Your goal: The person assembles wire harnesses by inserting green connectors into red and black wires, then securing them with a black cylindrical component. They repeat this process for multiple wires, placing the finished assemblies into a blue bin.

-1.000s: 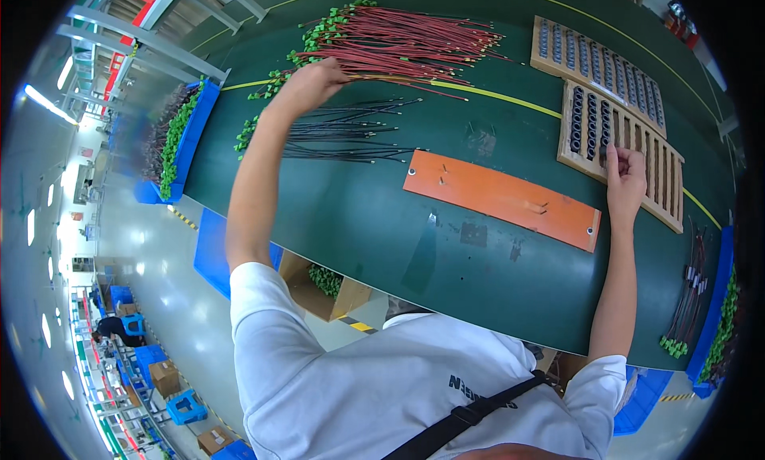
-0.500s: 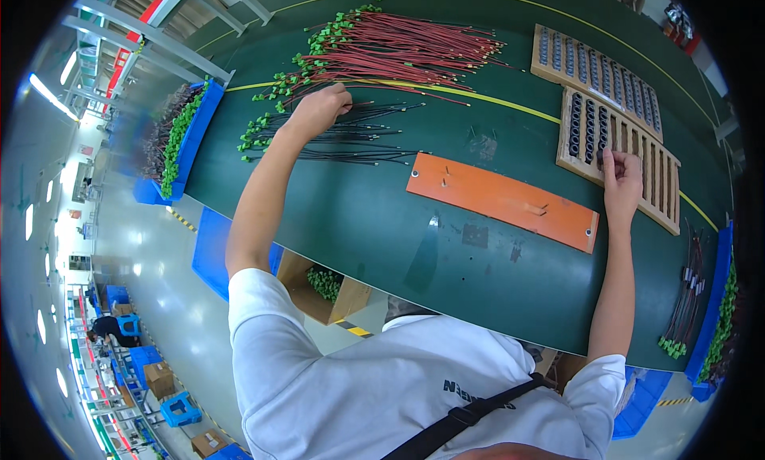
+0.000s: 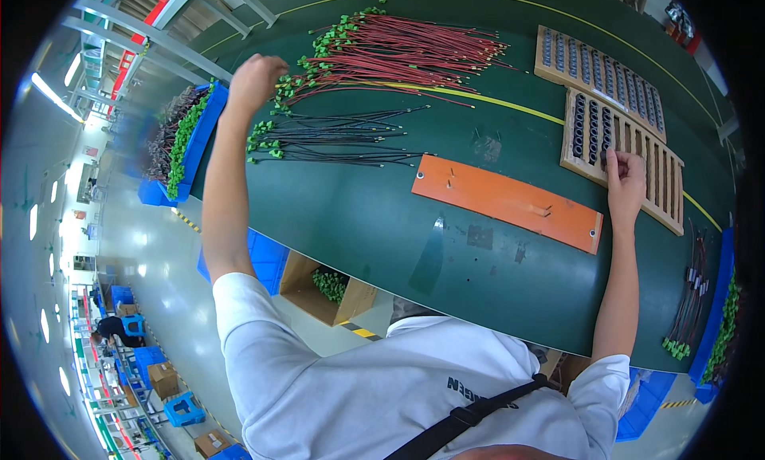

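My left hand (image 3: 256, 81) is above the far-left part of the bench, beside the green connectors (image 3: 339, 33) on the ends of the red wires (image 3: 414, 45). Its fingers reach toward those ends, slightly apart, with nothing visible in them. Nearer to me lies a smaller group of black wires (image 3: 343, 131), also with green connectors. At the right, my right hand (image 3: 626, 179) rests at the near edge of a slotted wooden rack (image 3: 566, 151). Thumb and fingers are pinched at a black ring in its third row; the fingers partly hide that ring.
An orange board (image 3: 502, 203) with upright pins lies in front of me. Behind the slotted rack is a second wooden rack (image 3: 550, 71) full of grey rings. Blue bins (image 3: 209, 125) of green-ended wires stand at both bench ends. Finished-looking wire bundles (image 3: 692, 300) lie at right.
My left hand has moved left and away from me, from over the black wires to beside the red wires' green ends. My right hand stays at the slotted rack.
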`<state>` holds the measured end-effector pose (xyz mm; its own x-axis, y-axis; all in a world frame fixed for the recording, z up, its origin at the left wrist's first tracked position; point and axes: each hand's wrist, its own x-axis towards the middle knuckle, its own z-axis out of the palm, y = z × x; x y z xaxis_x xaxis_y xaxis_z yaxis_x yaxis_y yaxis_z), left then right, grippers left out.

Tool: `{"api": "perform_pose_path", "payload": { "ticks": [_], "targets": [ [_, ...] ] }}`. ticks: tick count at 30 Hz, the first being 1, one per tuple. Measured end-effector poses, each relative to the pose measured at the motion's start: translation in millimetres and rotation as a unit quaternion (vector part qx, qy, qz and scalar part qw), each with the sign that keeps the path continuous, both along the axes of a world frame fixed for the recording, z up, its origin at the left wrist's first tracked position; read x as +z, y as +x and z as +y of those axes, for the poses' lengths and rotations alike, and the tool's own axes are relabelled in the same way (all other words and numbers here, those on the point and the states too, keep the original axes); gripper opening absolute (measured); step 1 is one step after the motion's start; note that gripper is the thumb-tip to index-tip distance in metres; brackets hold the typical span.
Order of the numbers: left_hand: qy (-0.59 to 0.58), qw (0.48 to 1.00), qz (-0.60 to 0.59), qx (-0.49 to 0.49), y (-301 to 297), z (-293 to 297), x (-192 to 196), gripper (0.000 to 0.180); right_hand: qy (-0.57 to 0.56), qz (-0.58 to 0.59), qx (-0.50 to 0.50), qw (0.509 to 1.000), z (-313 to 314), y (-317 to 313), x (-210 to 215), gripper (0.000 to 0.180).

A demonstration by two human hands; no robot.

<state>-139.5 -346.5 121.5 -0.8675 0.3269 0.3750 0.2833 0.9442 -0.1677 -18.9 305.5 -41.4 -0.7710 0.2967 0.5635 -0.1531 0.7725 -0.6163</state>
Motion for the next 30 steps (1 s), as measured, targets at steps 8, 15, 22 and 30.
{"api": "perform_pose_path", "payload": {
  "ticks": [8, 15, 22, 30],
  "targets": [
    [0.599, 0.785, 0.147, -0.063, -22, -35, 47, 0.023, 0.001, -0.009, 0.005, 1.000, 5, -3, -5, 0.027],
    [0.565, 0.771, 0.270, -0.118, -4, -10, 48, 0.017, -0.036, -0.030, 0.024, 0.999, -2, -3, -7, 0.027],
    [0.388, 0.864, 0.204, -0.246, 39, 151, 19, 0.013, -0.117, 0.039, 0.002, 0.992, 11, 3, -9, 0.032],
    [0.343, 0.846, -0.223, -0.342, 157, 318, -61, 0.014, -0.492, 0.040, 0.266, 0.828, -87, 75, 56, 0.036]
  ]
}}
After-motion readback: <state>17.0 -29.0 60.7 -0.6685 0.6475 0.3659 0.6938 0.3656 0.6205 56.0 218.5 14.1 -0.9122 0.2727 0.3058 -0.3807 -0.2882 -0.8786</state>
